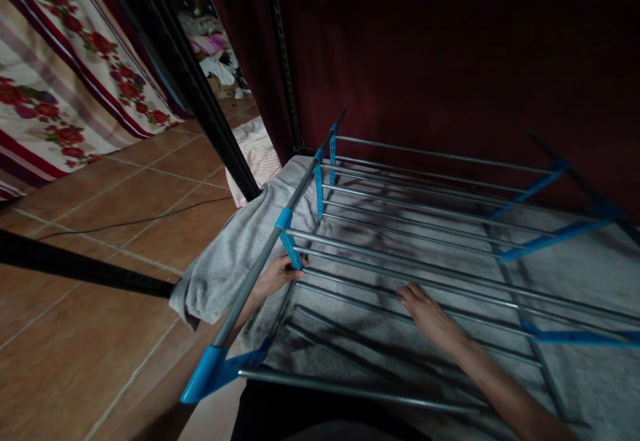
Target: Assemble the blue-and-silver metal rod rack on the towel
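A rack of grey metal rods (400, 254) with blue plastic brackets (291, 241) lies on a grey blanket (215, 261). At the rack's left side, my left hand (277, 277) pinches the lower end of a blue bracket where a rod meets it. My right hand (417, 304) has its fingers closed round a thin rod near the middle. Several loose rods (340, 351) rest on the blanket below my hands. One thicker rod (360, 391) lies nearest to me, close to the blue corner piece (205, 374).
Black metal posts (200, 87) stand at the left, over a tiled floor (125, 221) with a thin black cable (135, 223). A dark red cloth (450, 61) hangs behind the rack. Floral curtains (75, 67) hang at the upper left, and a pink striped cloth (255, 154) lies on the floor.
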Tool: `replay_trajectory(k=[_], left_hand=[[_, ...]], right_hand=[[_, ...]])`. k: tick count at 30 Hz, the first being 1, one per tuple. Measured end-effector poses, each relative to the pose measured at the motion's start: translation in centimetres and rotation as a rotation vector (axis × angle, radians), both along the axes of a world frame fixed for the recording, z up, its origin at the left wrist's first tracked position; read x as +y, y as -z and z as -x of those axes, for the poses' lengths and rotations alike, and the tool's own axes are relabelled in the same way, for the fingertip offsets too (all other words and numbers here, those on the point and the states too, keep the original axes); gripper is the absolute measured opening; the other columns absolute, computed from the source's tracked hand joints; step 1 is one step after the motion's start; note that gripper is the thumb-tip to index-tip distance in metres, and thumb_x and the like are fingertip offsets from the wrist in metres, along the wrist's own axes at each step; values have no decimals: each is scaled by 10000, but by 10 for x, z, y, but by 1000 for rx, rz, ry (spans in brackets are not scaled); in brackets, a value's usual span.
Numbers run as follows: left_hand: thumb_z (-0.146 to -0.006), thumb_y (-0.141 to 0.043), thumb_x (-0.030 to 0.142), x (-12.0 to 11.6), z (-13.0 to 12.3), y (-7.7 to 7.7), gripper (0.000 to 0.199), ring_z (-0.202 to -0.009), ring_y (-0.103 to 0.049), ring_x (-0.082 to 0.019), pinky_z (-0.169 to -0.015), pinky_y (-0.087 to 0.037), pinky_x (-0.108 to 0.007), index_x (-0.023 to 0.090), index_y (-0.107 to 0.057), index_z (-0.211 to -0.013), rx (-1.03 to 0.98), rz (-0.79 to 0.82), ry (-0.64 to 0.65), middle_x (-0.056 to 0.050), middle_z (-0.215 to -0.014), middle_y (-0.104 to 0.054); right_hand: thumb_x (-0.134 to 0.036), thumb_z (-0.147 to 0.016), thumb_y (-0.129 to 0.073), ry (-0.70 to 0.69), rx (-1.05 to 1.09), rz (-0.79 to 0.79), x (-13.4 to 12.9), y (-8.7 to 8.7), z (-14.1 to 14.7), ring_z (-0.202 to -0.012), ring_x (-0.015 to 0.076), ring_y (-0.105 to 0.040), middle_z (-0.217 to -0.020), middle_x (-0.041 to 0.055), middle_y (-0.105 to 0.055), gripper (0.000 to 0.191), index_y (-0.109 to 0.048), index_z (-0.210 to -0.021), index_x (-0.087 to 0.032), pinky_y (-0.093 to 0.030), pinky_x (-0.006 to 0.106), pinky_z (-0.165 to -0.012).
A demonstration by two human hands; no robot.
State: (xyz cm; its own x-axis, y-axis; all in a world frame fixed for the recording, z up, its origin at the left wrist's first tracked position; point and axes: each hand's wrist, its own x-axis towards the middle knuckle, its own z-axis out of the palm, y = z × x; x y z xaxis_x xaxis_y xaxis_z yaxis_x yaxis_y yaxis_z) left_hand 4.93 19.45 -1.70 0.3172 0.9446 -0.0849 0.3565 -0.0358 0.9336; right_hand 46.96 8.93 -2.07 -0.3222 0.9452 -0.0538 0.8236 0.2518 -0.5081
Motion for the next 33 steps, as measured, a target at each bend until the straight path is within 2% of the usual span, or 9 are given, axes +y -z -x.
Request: replay_trajectory(k=[12, 17, 23, 27, 33], left_hand=[[-729, -649, 224, 5, -4, 0, 138, -793, -540, -207, -742, -438, -330, 144, -652, -841, 49, -53, 90, -21, -803, -589], [-714, -684, 257, 6, -5, 4, 173, -742, -536, -197, -705, -434, -322, 162, -666, -857, 61, -40, 104, -27, -788, -602], [-687, -716, 287, 8, -5, 13, 206, -760, -558, -211, -723, -447, -328, 168, -671, -850, 73, -43, 55, -43, -795, -633], [-657, -748, 352, 7, -8, 10, 257, -729, -567, -209, -712, -464, -332, 171, -669, -822, 60, -21, 29, -41, -768, -643], [-625, -760, 398, 7, -16, 1, 304, -711, -577, -218, -687, -476, -340, 158, -673, -790, 57, -21, -24, -55, -742, -652]], right_hand=[[-274, -960, -384, 0, 5, 19, -4, -4, -1, -1038, 240, -573, -1082, 65, -616, 291, -590, -1165, -277, -467, 395, -926], [-269, -977, -370, -3, -11, 26, -4, -4, -1, -1038, 227, -572, -1093, 79, -615, 297, -584, -1181, -249, -466, 386, -933], [-268, -990, -363, -18, -20, 56, -3, -9, 1, -1035, 217, -563, -1090, 76, -607, 268, -579, -1144, -236, -467, 376, -923], [-239, -981, -382, 10, -27, 60, -2, -14, 6, -1029, 217, -557, -1061, 76, -608, 230, -588, -1079, -215, -459, 370, -920], [-203, -975, -396, -34, 3, 69, 2, -19, 6, -1056, 194, -540, -1105, 73, -599, 242, -582, -1131, -206, -438, 341, -952]])
